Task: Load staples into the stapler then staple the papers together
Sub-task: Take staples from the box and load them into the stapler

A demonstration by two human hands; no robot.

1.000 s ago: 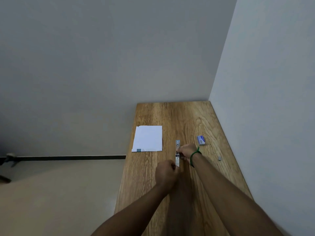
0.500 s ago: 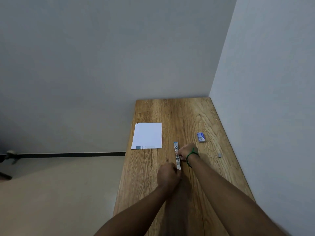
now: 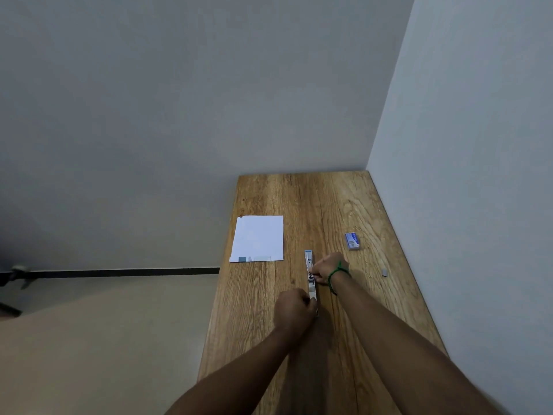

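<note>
We work at a wooden table [image 3: 329, 205] set into a grey corner. The stapler [image 3: 310, 277] lies flat, opened out long, at the table's middle. Our left hand [image 3: 294, 310] is curled around its near end; our right hand [image 3: 327, 266], a green band at its wrist, pinches at its middle. The papers [image 3: 258, 238] rest at ten o'clock from the stapler. The staple box [image 3: 352, 241] sits at two o'clock, and a small grey strip [image 3: 384, 272] lies at three o'clock.
</note>
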